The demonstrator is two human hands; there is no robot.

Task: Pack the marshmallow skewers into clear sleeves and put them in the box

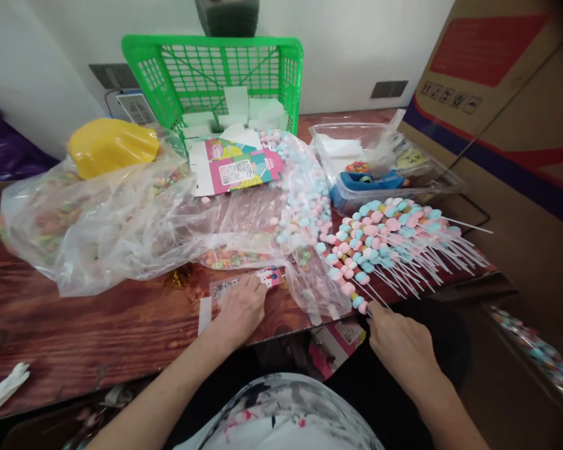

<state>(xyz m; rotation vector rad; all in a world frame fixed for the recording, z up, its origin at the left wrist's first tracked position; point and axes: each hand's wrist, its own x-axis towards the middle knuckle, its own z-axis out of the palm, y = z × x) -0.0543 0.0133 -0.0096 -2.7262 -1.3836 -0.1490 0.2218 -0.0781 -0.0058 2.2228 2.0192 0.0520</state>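
My right hand, at the table's front edge, pinches the stick end of a candy skewer threaded with pink, blue and orange-brown pieces. That skewer points up and left, beside a pile of similar skewers whose white sticks face me. My left hand is closed over a small see-through printed bag lying flat on the table; the fingertips are partly hidden. A white strip lies just left of this hand. Behind it sits a large plastic bag of pink and blue candies.
A big bag of ring-shaped candies with a yellow bowl-like thing covers the left. Behind stand a green basket and a printed carton. A plastic bin holds a blue tape dispenser. Cardboard boxes flank the right.
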